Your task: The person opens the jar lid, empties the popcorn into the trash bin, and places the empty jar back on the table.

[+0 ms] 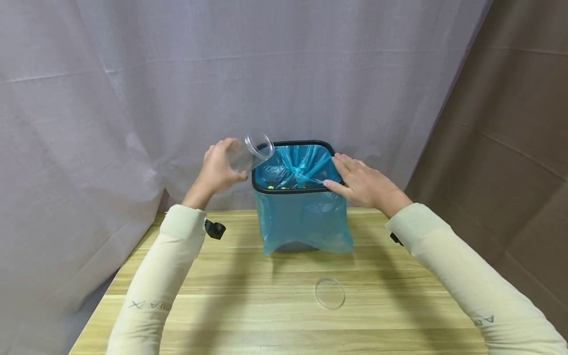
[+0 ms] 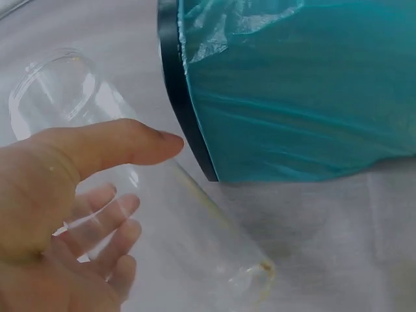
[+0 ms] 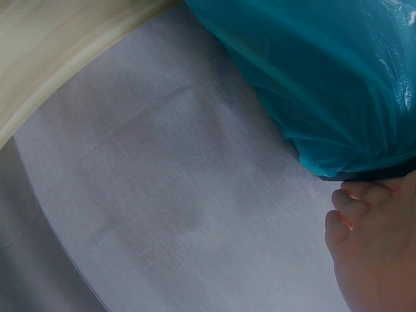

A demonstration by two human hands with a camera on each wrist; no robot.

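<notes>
My left hand [image 1: 216, 165] grips a clear plastic jar [image 1: 241, 157], thumb on one side and fingers on the other. The jar tilts with its mouth at the left rim of a trash can [image 1: 290, 191]. In the left wrist view the jar [image 2: 195, 221] looks empty apart from a yellowish smear at one end. A blue trash bag [image 1: 306, 217] lines the can, knotted at the back and folded over its black rim. Small yellow-green bits [image 1: 271, 187] show inside near the front. My right hand [image 1: 361, 182] rests on the can's right rim with fingers extended.
A clear round lid [image 1: 330, 294] lies on the wooden table [image 1: 248, 315], in front of the can. Behind the can hangs a grey curtain [image 1: 284, 88], and a brownish one [image 1: 501, 148] hangs at the right.
</notes>
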